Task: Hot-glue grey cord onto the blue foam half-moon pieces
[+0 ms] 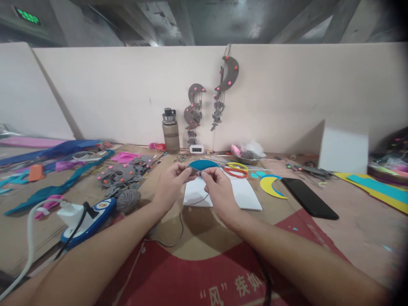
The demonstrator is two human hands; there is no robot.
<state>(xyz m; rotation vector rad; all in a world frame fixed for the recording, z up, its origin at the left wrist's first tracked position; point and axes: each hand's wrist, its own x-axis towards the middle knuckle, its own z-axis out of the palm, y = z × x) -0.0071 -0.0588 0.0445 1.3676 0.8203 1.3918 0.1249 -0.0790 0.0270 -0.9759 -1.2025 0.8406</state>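
Over a white pad (248, 197), my two hands meet fingertip to fingertip. My left hand (170, 182) pinches a small grey felt piece (193, 171). The fingers of my right hand (218, 189) are pinched together at the edge of that piece, on a strand of grey yarn (181, 223). The strand hangs below and curves left across the cardboard. Whether a needle is in the right fingers is too small to tell. Just behind the hands lies a blue felt shape (204, 164), with scissors (237, 171) to its right.
A yellow crescent (269, 185) and a black phone (309, 197) lie right. Left are a yarn ball (128, 199), grey felt pieces with pink dots (121, 174) and a blue power strip (103, 214). Behind stand a bottle (171, 134) and a small digital clock (196, 149).
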